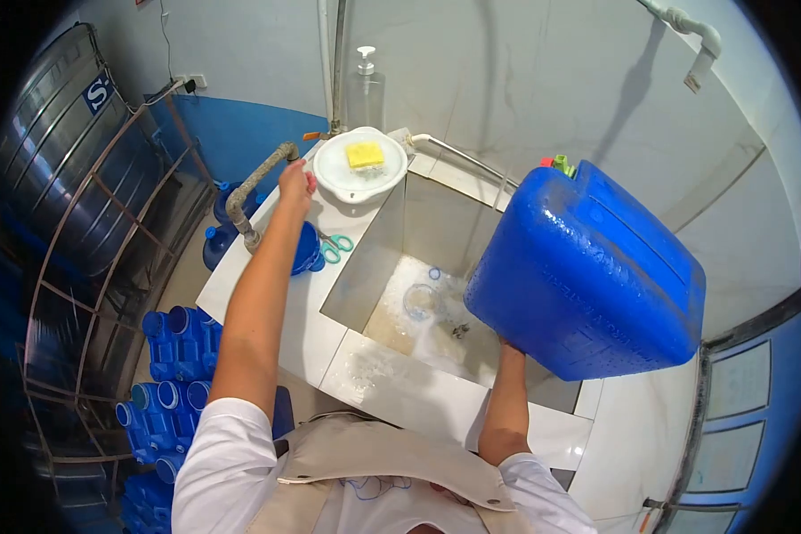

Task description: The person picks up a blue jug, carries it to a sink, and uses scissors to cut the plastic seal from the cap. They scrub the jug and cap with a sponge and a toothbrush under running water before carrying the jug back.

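Note:
My right hand (513, 350) is under a large wet blue plastic water jug (587, 276), holding it tilted above the right side of the sink (351, 285). The jug hides most of that hand's fingers. My left hand (296, 184) is stretched forward beside a white bowl (334, 189) and the end of a grey pipe (262, 169). Its fingers are curled, with a small pinkish-red patch at them that I cannot make out. A yellow sponge (363, 155) lies on the bowl. Foamy water and a clear ring-shaped thing (420, 302) are in the sink.
Teal-handled scissors (336, 248) and a blue container (306, 249) sit left of the sink. A clear pump bottle (365, 93) stands behind the bowl. A metal spout (463, 158) reaches over the sink. Several blue jugs (165, 414) stand on the floor, near a steel tank (80, 151).

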`<action>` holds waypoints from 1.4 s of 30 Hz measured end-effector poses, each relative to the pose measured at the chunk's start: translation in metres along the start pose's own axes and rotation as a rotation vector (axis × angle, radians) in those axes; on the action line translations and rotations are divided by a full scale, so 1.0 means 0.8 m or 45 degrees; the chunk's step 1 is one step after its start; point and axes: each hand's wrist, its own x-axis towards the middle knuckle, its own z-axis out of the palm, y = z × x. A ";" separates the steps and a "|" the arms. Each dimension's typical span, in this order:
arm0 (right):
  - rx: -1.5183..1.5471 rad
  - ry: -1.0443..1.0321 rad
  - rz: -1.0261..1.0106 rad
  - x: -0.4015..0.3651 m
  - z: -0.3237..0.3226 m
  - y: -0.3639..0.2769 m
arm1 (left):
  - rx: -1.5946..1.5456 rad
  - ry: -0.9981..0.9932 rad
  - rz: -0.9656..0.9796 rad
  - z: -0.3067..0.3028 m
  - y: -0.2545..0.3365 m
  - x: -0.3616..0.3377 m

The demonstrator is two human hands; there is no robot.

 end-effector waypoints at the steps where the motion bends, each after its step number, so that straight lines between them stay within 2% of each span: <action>1: 0.005 -0.007 0.002 0.001 -0.001 -0.001 | -0.045 0.065 -0.024 0.002 0.016 -0.001; 6: 0.035 -0.019 0.002 0.001 -0.002 0.000 | -0.134 0.184 -0.029 0.005 0.041 -0.007; 8: 0.049 -0.017 0.012 0.000 -0.001 0.003 | 0.089 0.122 0.131 0.001 0.033 -0.014; 9: 0.057 -0.016 0.015 0.001 0.000 0.003 | 0.098 0.125 0.131 -0.001 0.035 -0.021; 11: 0.066 -0.023 0.020 0.003 0.003 0.004 | 0.473 0.095 0.225 0.002 0.035 -0.033; 12: 0.072 -0.026 0.023 0.004 0.004 0.003 | 0.474 0.083 0.218 -0.002 0.030 -0.027; 14: 0.075 -0.028 0.027 0.003 0.005 0.002 | 1.068 0.250 0.733 -0.019 0.011 -0.005; 16: 0.082 -0.026 0.029 0.001 0.009 0.001 | 1.041 0.220 0.709 -0.012 0.019 -0.023; 18: 0.089 -0.027 0.033 -0.001 0.014 0.001 | 1.374 0.236 0.754 -0.017 0.025 -0.023; 20: 0.100 -0.024 0.031 -0.002 0.020 0.001 | 1.402 0.184 0.772 -0.018 0.028 -0.026; 22: 0.092 -0.019 0.014 0.000 0.013 0.001 | 1.485 0.136 0.932 -0.020 0.027 -0.024; 30: 0.079 -0.025 -0.058 0.003 -0.017 0.007 | 1.636 0.084 0.944 -0.013 0.020 -0.039; 35: 0.090 -0.042 -0.112 0.008 -0.050 0.018 | 1.757 0.082 0.867 -0.010 0.020 -0.039; 38: -0.100 0.052 -0.087 0.006 -0.034 0.013 | 1.779 0.072 0.811 -0.004 0.025 -0.050; 41: -0.122 0.039 -0.011 -0.001 0.015 0.002 | 1.785 0.068 0.845 -0.006 0.022 -0.047; 42: -0.122 0.041 -0.012 0.003 -0.005 0.008 | 1.785 0.065 0.844 -0.006 0.022 -0.047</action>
